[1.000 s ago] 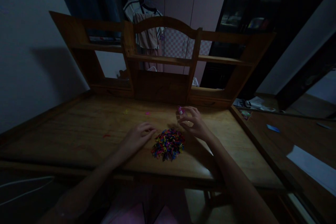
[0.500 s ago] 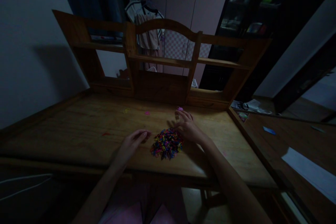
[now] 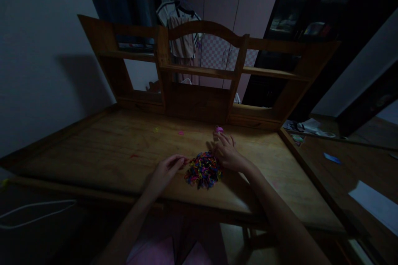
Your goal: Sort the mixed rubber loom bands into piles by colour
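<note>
A heap of small multicoloured loops that look like rubber bands (image 3: 203,170) lies on the wooden desk (image 3: 124,149). At its left edge, my left hand (image 3: 168,169) has thumb and forefinger pinched together; a thin reddish bit shows at the tips, too small to name. My right hand (image 3: 229,153) rests over the heap's right edge, palm down, its fingers apart and bent; the thumb tip is partly hidden. Just beyond those fingers sits a small pink object (image 3: 219,129), its kind unclear.
Loose on the desk lie a yellow loop (image 3: 157,129), a pink loop (image 3: 180,132) and a red piece (image 3: 134,156). A wooden shelf unit (image 3: 199,72) stands along the back edge. To the right, a lower brown surface holds white paper (image 3: 374,205) and a blue card (image 3: 332,157).
My left hand has come up against the heap, its fingertips now pinching at the edge. My right hand stays by the heap's right side. The whole view has shifted slightly.
</note>
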{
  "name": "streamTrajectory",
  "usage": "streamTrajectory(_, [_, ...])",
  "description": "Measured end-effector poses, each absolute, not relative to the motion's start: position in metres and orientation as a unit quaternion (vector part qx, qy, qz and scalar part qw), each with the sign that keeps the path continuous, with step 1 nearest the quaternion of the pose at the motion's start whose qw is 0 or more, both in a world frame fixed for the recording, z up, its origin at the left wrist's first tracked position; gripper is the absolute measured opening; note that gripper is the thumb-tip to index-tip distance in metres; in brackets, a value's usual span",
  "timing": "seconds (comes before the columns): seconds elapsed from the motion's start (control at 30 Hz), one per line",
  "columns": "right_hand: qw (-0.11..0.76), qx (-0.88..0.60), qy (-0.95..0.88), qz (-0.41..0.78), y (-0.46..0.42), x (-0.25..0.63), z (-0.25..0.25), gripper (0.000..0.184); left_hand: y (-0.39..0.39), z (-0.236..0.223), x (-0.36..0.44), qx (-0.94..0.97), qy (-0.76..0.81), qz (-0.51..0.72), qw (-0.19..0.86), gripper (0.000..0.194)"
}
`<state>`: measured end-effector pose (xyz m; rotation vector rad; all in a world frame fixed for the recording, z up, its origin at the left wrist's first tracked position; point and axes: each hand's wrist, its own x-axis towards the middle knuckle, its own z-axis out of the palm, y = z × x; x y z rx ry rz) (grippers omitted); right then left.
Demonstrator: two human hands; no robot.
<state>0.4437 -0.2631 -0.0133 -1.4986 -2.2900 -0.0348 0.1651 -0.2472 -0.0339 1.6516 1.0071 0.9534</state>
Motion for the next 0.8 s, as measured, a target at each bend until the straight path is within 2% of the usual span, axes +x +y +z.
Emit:
streamTrajectory(0.13, [0.192, -0.547, -0.815, -0.011, -0.264, 0.442, -0.013, 0.023, -0.248, -0.034, 0.165, 0.666, 0.412, 0.397, 0.479, 0.033])
streamTrajectory(0.33, [0.204, -0.557, -0.805, -0.026, -0.259, 0.446, -0.018, 0.012, -0.250, -0.033, 0.164, 0.672, 0.410, 0.394, 0.475, 0.034])
streamTrajectory(0.53, [0.243, -0.542, -0.804, -0.026, -0.259, 0.449, -0.015, 0.012, -0.250, -0.032, 0.162, 0.673, 0.410, 0.400, 0.469, 0.033])
streamTrajectory(0.8, [0.328, -0.493, -0.806, 0.015, -0.262, 0.443, 0.005, 0.002, -0.251, -0.031, 0.162, 0.663, 0.415, 0.404, 0.474, 0.034])
